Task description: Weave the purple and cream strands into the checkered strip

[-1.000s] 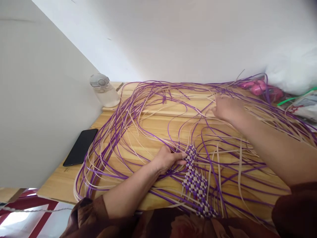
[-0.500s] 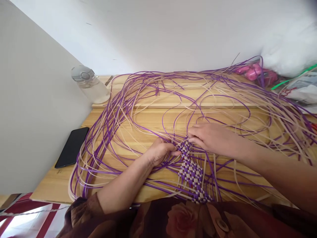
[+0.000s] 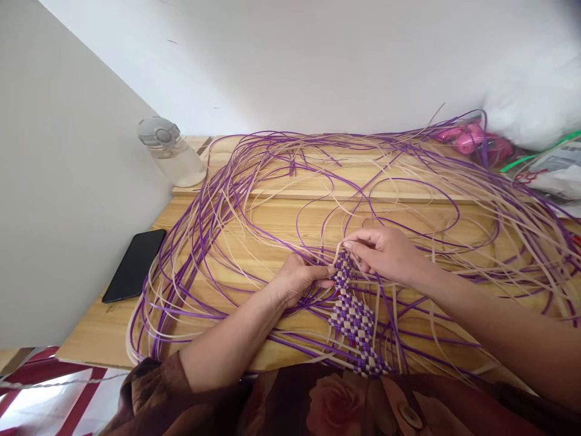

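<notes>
Purple-and-cream weave [image 3: 353, 316] on near side of table [image 3: 88, 330], my left hand [image 3: 297, 280] pinching its left edge, my right hand [image 3: 391, 253] closed on a cream strand [image 3: 338, 251] at its far tip, bottle [image 3: 179, 162] far left.

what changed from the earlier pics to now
The right hand has come in from over the far part of the wooden table, leftward and nearer the person, and now pinches a thin cream strand at the far end of the purple-and-cream checkered woven piece. The left hand still grips that piece's left edge; the black rectangular phone and clear, grey-lidded bottle stayed put.
</notes>
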{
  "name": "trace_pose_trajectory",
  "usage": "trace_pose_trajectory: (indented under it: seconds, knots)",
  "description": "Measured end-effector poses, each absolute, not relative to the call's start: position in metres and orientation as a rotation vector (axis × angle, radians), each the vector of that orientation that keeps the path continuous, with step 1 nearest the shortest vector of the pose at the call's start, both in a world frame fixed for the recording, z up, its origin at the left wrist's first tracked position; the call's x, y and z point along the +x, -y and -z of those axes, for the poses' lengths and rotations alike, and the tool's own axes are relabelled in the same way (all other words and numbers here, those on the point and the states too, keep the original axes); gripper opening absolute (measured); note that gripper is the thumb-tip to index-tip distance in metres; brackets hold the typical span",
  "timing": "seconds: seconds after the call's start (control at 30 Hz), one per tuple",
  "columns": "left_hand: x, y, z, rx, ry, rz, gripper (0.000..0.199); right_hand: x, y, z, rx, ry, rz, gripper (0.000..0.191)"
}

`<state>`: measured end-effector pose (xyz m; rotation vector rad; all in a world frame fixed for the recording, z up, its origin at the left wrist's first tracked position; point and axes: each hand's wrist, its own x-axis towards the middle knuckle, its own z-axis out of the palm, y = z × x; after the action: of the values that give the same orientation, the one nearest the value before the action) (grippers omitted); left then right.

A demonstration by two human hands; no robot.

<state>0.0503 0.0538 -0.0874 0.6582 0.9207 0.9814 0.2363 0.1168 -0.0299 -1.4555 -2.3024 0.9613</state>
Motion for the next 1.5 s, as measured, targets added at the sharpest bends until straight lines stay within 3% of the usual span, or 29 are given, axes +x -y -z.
trace_pose_trajectory:
  seconds: [0.27, 0.5, 0.9, 1.23, 1.5]
  knots:
    - [0.053, -0.051, 0.088, 0.773, -0.936, -0.996, 0.041, 0.225, -0.101, 0.037, -1.439, 1.962, -1.375, 0.024]
    - [0.053, -0.051, 0.091, 0.841, -0.947, -1.017, 0.039, 0.218, -0.09, 0.047, -1.339, 2.014, -1.16, 0.025]
    - [0.058, -0.048, 0.088, 0.897, -0.981, -1.048, 0.034, 0.215, -0.082, 0.053, -1.395, 1.661, -1.541, 0.037]
    - [0.058, -0.047, 0.095, 1.114, -1.206, -1.046, 0.019, 0.217, -0.075, 0.044, -1.267, 2.172, -0.822, 0.021]
    - [0.062, -0.046, 0.09, 1.051, -1.122, -1.076, 0.019, 0.217, -0.084, 0.046, -1.42, 1.91, -1.237, 0.028]
